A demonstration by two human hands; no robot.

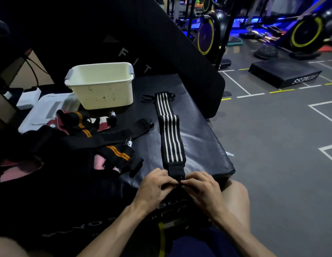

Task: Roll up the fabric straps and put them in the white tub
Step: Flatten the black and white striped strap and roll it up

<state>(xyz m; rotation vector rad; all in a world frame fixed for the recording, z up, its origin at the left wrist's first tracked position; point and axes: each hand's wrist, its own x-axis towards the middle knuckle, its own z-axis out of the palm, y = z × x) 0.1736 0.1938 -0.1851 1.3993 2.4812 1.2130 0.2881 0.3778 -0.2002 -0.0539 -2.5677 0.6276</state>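
Observation:
A long black strap with white stripes [169, 134] lies stretched out on the black padded box [202, 138], running from the middle toward me. My left hand [156, 186] and my right hand [200, 186] both pinch its near black end at the box's front edge. The white tub [100, 86] stands at the back left of the box, and I see nothing in the part of its inside that shows. A heap of black straps with orange stripes [98, 141] lies left of the striped strap.
Pink and black fabric pieces [19, 169] lie at the far left. A clear plastic lid or container [48, 110] sits beside the tub. A tall black pad [161, 43] leans behind the box. Grey gym floor with exercise bikes [306, 32] lies to the right.

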